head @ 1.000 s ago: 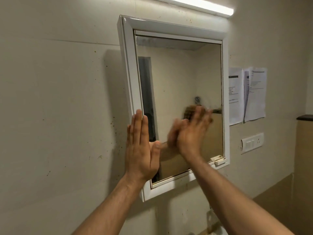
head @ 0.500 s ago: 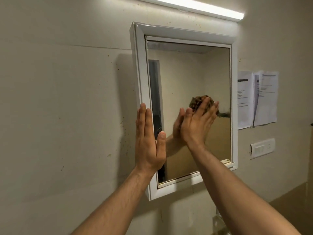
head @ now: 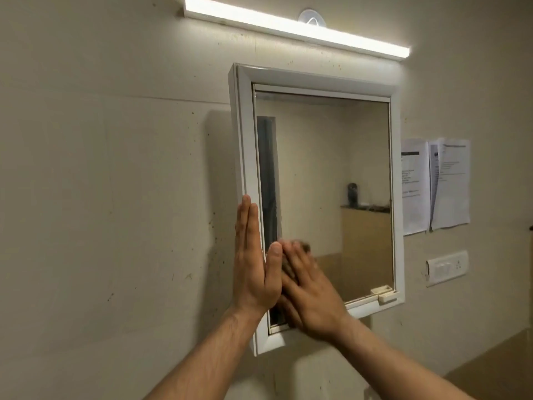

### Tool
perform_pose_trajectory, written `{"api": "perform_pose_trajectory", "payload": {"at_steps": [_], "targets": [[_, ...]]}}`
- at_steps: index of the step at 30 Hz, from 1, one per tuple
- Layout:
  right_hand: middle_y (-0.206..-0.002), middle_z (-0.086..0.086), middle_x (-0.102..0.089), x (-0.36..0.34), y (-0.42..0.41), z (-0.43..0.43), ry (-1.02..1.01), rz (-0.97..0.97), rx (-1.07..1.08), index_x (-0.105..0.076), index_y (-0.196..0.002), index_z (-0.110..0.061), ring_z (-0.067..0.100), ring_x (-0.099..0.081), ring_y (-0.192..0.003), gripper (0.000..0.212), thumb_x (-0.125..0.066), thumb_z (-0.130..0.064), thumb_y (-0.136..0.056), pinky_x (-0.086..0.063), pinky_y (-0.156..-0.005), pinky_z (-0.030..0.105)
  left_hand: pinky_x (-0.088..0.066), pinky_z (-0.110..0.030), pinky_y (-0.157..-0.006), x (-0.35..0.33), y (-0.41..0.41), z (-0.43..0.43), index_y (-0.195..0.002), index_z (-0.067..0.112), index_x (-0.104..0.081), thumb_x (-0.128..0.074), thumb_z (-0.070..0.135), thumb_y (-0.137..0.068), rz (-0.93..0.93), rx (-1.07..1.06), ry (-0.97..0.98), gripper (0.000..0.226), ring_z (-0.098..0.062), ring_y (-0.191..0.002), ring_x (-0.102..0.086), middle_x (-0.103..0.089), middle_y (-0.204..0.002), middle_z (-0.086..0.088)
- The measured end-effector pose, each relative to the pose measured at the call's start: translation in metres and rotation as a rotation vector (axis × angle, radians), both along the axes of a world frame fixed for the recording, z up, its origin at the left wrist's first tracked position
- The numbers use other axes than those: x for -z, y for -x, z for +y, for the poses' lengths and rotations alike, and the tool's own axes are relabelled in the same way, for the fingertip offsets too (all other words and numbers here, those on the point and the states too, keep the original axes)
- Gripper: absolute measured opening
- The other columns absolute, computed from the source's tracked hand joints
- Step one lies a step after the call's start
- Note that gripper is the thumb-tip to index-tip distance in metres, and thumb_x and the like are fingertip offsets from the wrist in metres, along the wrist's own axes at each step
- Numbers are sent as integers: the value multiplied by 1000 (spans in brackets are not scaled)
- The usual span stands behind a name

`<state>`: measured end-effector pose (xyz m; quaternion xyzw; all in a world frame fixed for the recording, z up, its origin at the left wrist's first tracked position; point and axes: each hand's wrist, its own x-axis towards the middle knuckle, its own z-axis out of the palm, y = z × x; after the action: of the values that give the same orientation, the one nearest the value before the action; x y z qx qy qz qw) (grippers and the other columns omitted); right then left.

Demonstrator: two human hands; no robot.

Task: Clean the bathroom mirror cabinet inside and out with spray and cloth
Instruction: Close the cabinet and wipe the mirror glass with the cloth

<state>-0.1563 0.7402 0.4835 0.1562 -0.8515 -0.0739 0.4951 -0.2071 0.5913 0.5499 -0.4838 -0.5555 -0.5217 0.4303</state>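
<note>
**mirrorfan:** ok so where are our hands at on this one?

**tilegrout:** Our left hand [head: 253, 272] is released. Its 4 fingers are straight and together, flat against the left side of the mirror cabinet [head: 317, 79] frame, and the thumb lies over onto the glass [head: 331, 168]. It holds nothing.

**mirrorfan:** and the right?

**tilegrout:** Our right hand [head: 311, 295] is just beside that thumb, touching it or near enough. The palm is flat on the lower left of the glass, fingers spread and straight, not clenched. It's blurry. There's a dark brownish smudge at and between its fingertips, and we can't tell if that's a cloth or just a reflection.

**mirrorfan:** anything in the cabinet?

**tilegrout:** The door's closed, so the inside is hidden from us. A small white catch [head: 385, 294] sits at the bottom edge, well right of our right hand. Above both hands there's 1 lit light bar [head: 288, 27]. Further right of the hands, past the frame, some printed papers [head: 452, 183] hang on the wall [head: 115, 197], with a white switch plate [head: 447, 267] below them.
</note>
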Motion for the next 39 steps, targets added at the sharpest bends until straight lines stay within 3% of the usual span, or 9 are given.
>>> {"api": "perform_pose_trajectory", "payload": {"at_steps": [5, 9, 13, 17, 20, 25, 31, 36, 39], "targets": [[-170, 3, 21, -192, 19, -10, 319, 213, 116, 3, -163, -33, 29, 16, -157, 70, -24, -61, -104, -3, -126, 54, -12, -45, -129, -2, 0, 4, -166, 14, -10, -32, 41, -104, -23, -57, 6, 70, -26, -161, -8, -5, -175, -1], [-170, 5, 19, -277, 23, -12, 350, 272, 152, -1, -164, -31, 26, 19, -156, 69, -26, -59, -106, 3, -127, 50, -13, -39, -128, 1, 0, 3, -166, 17, -10, -35, 38, -103, -22, -69, 1, 71, -25, -160, -10, -7, -174, -1], [-169, 4, 22, -221, 21, -24, 320, 264, 109, 0, -164, -31, 27, 20, -156, 69, -27, -57, -105, 2, -127, 53, -11, -30, -128, -1, 1, -1, -166, 17, -11, -31, 44, -106, -28, -69, 20, 69, -24, -160, -11, -8, -174, 0], [-171, 16, 4, -49, 9, -32, 140, 131, 46, -10, -164, -18, 38, 1, -157, 68, -30, -49, -107, -14, -123, 60, -12, -30, -128, 0, 2, -9, -166, 18, -14, -26, 49, -108, -14, -40, 41, 67, -24, -160, -13, -10, -174, 0], [-171, 13, -4, 28, -7, -28, 89, 43, 102, -11, -164, -21, 37, -10, -156, 68, -31, -53, -107, -21, -117, 52, -10, -24, -127, -1, -3, -9, -166, 21, -14, -24, 53, -107, -54, -82, 40, 67, -20, -160, -14, -10, -174, 4], [-171, 16, -7, -70, 2, -35, 142, 92, -60, -24, -162, -14, 39, -5, -157, 62, -36, -42, -108, -20, -123, 58, -15, -34, -127, -4, -4, -13, -166, 20, -14, -24, 52, -108, -20, -85, 58, 67, -21, -160, -13, -10, -174, 3], [-172, 7, 10, -236, 21, -52, 169, 235, 9, -19, -163, -23, 26, 11, -158, 63, -27, -48, -107, -14, -127, 54, -19, -44, -128, -29, -1, -11, -166, 20, -10, -22, 53, -107, -11, -165, 67, 69, -17, -160, -9, -6, -174, 7], [-171, -3, 12, -264, 29, -8, 40, 275, 113, -5, -164, -34, 19, 14, -157, 63, -24, -54, -106, -1, -127, 46, -13, -42, -128, -37, 7, -6, -166, 20, -9, -19, 55, -107, 34, -234, 69, 69, -18, -160, -10, -5, -174, 5], [-171, -10, 12, -263, 18, 45, 345, 352, 135, -2, -162, -43, 18, 12, -158, 63, -26, -55, -105, 0, -127, 48, -4, -34, -128, -33, 10, -6, -166, 17, -8, -25, 45, -107, 72, -277, 91, 68, -20, -161, -8, -4, -175, 2]]}}
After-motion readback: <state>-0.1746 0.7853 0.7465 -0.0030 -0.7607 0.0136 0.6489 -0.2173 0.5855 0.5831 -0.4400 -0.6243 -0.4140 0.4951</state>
